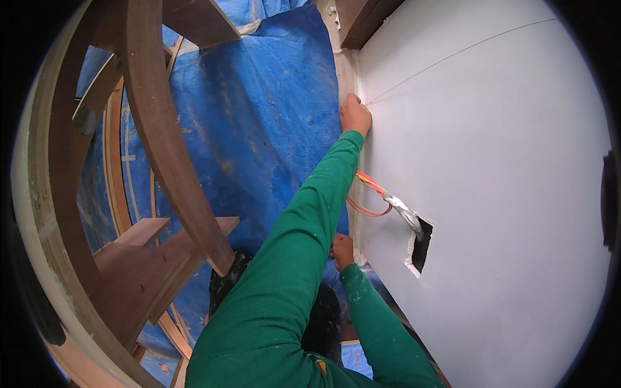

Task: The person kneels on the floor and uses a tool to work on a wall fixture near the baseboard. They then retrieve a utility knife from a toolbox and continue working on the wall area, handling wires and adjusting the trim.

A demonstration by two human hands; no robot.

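Observation:
My left hand [355, 115], at the end of a long green sleeve, has its fingers curled at the left edge of the white panel [504, 142], beside a thin line drawn across it; what they hold is hidden. Lower down, my right hand [343, 252] is closed near the same edge, on something I cannot make out. Between my hands, red and yellow cables [372, 184] run from a silvery wrapped conduit [401, 210] that comes out of a rectangular cutout [420, 249] in the panel.
Wooden framing [162, 129] with boards [139, 271] fills the left side. A blue tarp [252, 116] covers the surface beyond it, up to a pale strip [346, 68] along the panel. A dark wooden beam [362, 22] is at the top.

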